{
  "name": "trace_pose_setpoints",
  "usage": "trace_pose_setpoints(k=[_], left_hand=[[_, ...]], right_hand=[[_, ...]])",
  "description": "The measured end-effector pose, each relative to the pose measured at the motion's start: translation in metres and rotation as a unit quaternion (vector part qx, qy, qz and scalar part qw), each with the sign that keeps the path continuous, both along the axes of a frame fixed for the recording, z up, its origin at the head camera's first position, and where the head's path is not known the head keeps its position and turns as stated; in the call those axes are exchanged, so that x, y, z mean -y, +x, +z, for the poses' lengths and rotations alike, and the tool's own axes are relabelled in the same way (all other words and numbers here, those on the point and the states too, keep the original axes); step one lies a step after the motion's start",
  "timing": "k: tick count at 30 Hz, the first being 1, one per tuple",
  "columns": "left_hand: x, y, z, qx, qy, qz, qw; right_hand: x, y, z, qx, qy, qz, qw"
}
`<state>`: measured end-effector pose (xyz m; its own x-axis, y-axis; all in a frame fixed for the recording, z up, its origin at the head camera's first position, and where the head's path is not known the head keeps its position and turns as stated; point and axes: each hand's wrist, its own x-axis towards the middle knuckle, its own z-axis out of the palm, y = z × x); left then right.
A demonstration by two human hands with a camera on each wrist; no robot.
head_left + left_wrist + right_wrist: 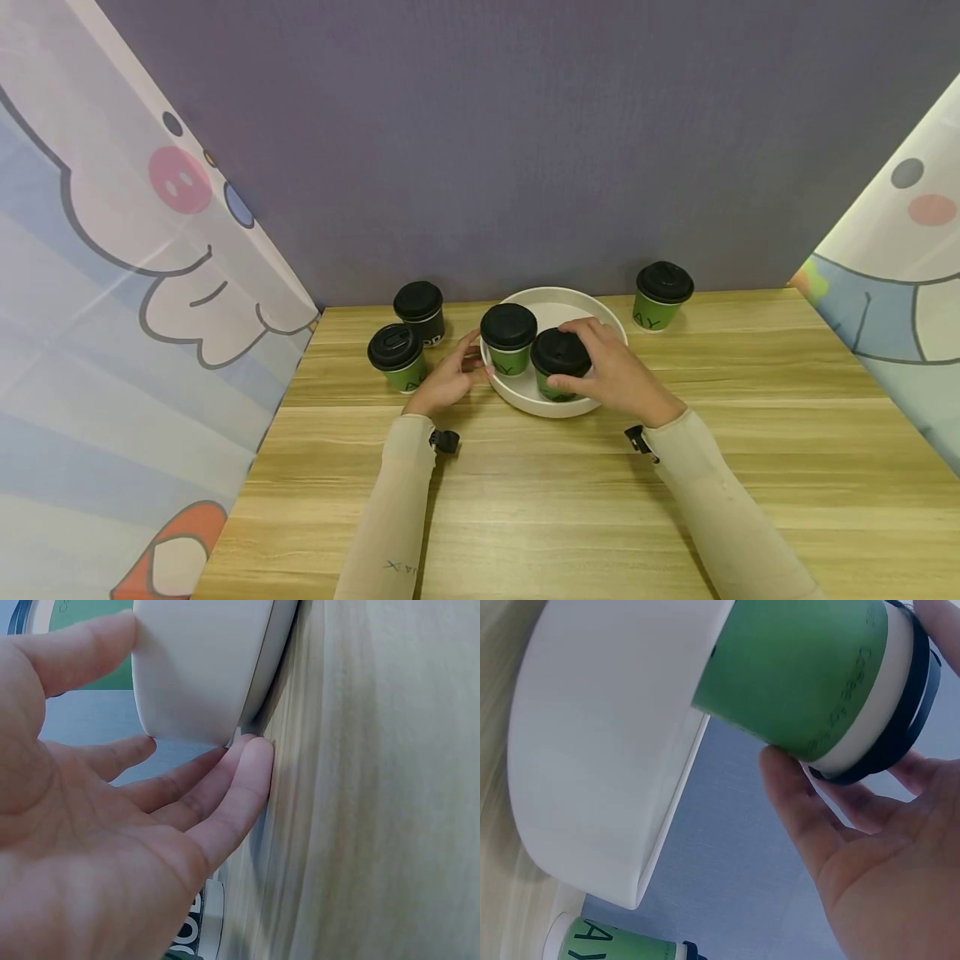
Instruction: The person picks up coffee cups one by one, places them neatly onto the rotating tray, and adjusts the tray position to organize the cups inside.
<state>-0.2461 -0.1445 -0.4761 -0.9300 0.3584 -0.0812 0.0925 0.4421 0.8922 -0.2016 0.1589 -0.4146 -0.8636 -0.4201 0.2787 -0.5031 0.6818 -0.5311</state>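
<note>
My right hand [617, 371] holds a green paper cup [802, 675] by its black lid, thumb on one side and fingers on the other. The cup's base is hidden behind the wall of a round white tray [552, 297]. Beside it, another green cup [510, 360] with a black lid stands in the tray. At the tray's left side is my left hand [447, 379]. In the left wrist view its thumb touches the rim, and its extended fingers reach the outer wall and lower edge.
Left of the tray stand a lidded green cup [397, 358] and, behind it, a lidded black cup [420, 312]. One more green cup [662, 295] stands at the back right. A grey wall [525, 150] rises behind the wooden table [540, 500].
</note>
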Motion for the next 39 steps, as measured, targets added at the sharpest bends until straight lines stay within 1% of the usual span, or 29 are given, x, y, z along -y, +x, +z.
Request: trace_pose_setpoints(k=[6, 11, 15, 21, 25, 28, 32, 35, 39], left_hand=[[0.0003, -0.0001, -0.0014, -0.007, -0.002, 0.002, 1.0000], [-0.0020, 0.0011, -0.0009, -0.018, -0.007, 0.013, 0.9997], [-0.0051, 0.0007, -0.0001, -0.030, -0.018, 0.028, 0.9990], [-0.0071, -0.0002, -0.0008, -0.035, -0.024, 0.041, 0.9983], [-0.0067, -0.0006, -0.0005, -0.024, -0.016, 0.026, 0.9992], [-0.0063, 0.0006, 0.0017, -0.007, -0.002, 0.008, 0.9999], [-0.0069, 0.0028, 0.0048, 0.009, -0.002, -0.011, 0.9999], [-0.0080, 0.0040, 0.0055, 0.008, -0.010, -0.020, 0.9997], [-0.0088, 0.0051, 0.0049, 0.002, -0.016, -0.018, 0.9997]], right_hand=[[-0.0001, 0.0016, 0.0013, 0.009, 0.000, 0.011, 1.000], [0.0005, 0.0023, 0.0017, 0.000, -0.006, 0.022, 1.000], [0.0020, 0.0029, 0.0026, 0.007, -0.006, 0.026, 1.000], [0.0044, 0.0023, -0.0004, 0.005, -0.014, 0.025, 1.000], [0.0059, 0.0022, -0.0018, 0.005, -0.016, 0.019, 1.000], [0.0071, 0.0024, -0.0018, 0.003, -0.014, 0.016, 1.000], [0.0082, 0.0032, -0.0014, -0.006, -0.011, 0.015, 1.000], [0.0087, 0.0038, -0.0016, -0.009, -0.010, 0.015, 1.000], [0.0080, 0.0037, -0.0027, -0.010, -0.009, 0.014, 1.000]])
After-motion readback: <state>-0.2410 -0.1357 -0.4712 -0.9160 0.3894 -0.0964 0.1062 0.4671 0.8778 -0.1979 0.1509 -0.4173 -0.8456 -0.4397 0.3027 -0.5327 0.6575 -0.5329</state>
